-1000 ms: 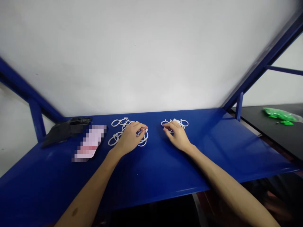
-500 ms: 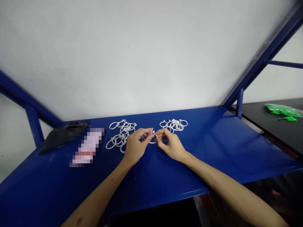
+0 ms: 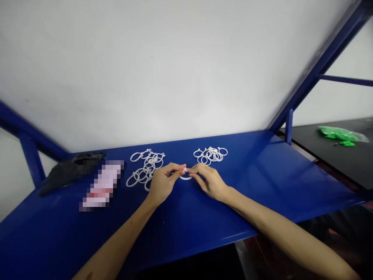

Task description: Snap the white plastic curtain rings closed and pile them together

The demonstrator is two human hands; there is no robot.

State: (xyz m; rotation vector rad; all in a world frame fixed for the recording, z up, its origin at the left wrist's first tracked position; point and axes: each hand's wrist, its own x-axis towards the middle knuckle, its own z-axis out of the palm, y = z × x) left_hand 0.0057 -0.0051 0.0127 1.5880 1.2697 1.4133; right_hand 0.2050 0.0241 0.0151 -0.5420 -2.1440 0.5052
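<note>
Handwork at centre of frame, low over the blue worktop (image 3: 262,175). Pinching one white ring (image 3: 185,177) from both sides: with the left hand (image 3: 161,182) closing thumb and forefinger on its top, and with the right hand (image 3: 210,182) closing its fingers (image 3: 194,170) on the same spot, at the small knob. Letting the lower arc hang below the fingertips, near or touching the worktop; not possible to tell which. Working between two heaps: looser rings (image 3: 145,167) just left of the left hand, tighter cluster (image 3: 210,154) beyond the right hand. Leaving untouched the black cloth-like item (image 3: 70,171) and the blurred pink object (image 3: 101,186) at left, and the green pieces (image 3: 338,134) on the dark table (image 3: 335,163) at far right. Judging the step as handling of the ring's joint, and the next move as calling for small, matched pressure from both pinches, the ring looking thin and springy.
</note>
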